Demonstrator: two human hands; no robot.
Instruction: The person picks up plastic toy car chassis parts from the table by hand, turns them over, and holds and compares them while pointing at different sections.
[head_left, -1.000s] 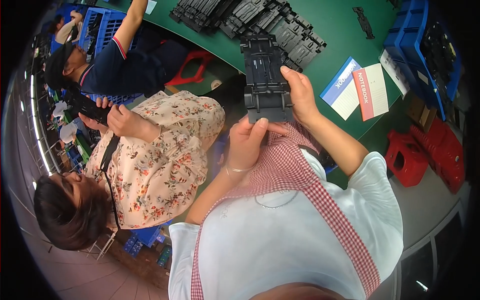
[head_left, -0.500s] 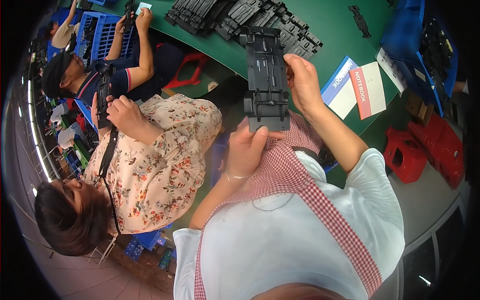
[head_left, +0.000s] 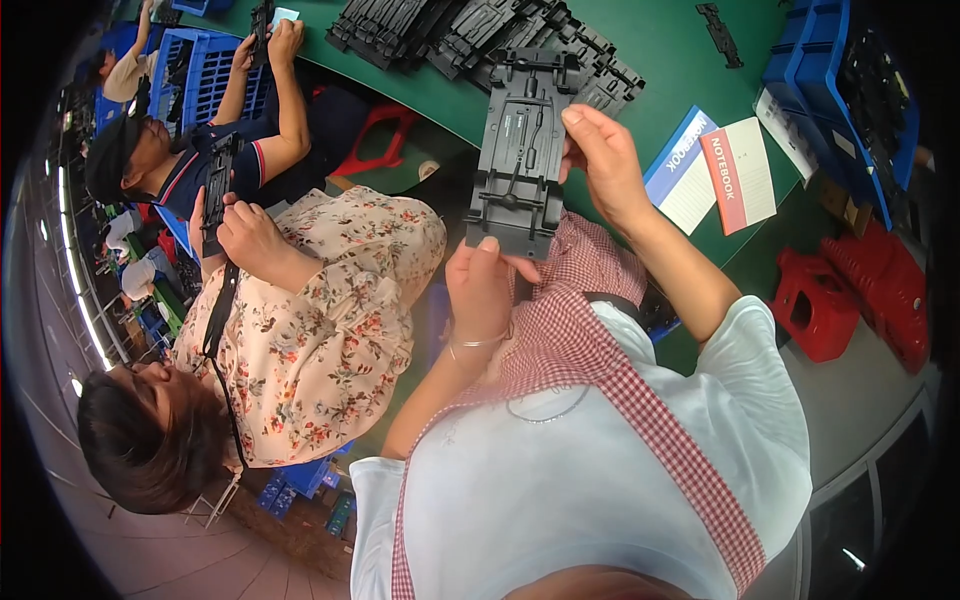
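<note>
A black plastic toy car chassis (head_left: 518,150) is held up in front of me, its moulded underside showing and its upper end leaning to the right. My left hand (head_left: 482,290) grips the lower end, thumb on the face and fingers behind. At the right edge, my right hand (head_left: 608,165) pinches the part between thumb and fingers; the fingertips behind it are partly hidden. Past the upper end, stacks of similar black chassis (head_left: 385,35) lie on the green table (head_left: 665,60).
Two notebooks, one blue (head_left: 680,165) and one red (head_left: 735,175), lie at the table's right. A blue bin (head_left: 825,80) of black parts stands beyond, near red stools (head_left: 815,305). Close on my left, a co-worker in a floral top (head_left: 300,330) handles another chassis (head_left: 217,190).
The chassis has tilted from nearly upright, its lower end swinging left and its face turning. My left hand has moved slightly left and up with it.
</note>
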